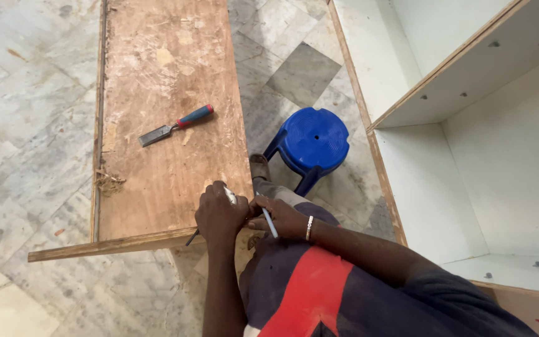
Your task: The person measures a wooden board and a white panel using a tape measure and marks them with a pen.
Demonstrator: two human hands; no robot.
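Two hands meet at the near right corner of one wooden board.

Nearest the camera, the left hand point(219, 215) is curled shut over a small pale object at the wooden board point(169, 118) corner; what that object is cannot be told, and a thin dark rod pokes out below the fist. Touching it, the right hand point(285, 218), one bracelet on its wrist, pinches one slim pencil point(269, 221) between its fingers. Farther up the board, near its middle, lies one chisel point(176, 125) with a red and blue handle, untouched. Right of the board, on the marble floor point(20, 125), stands one blue plastic stool point(313, 140). Beyond the stool, farther right, lies one white cabinet carcass point(469, 156), open.
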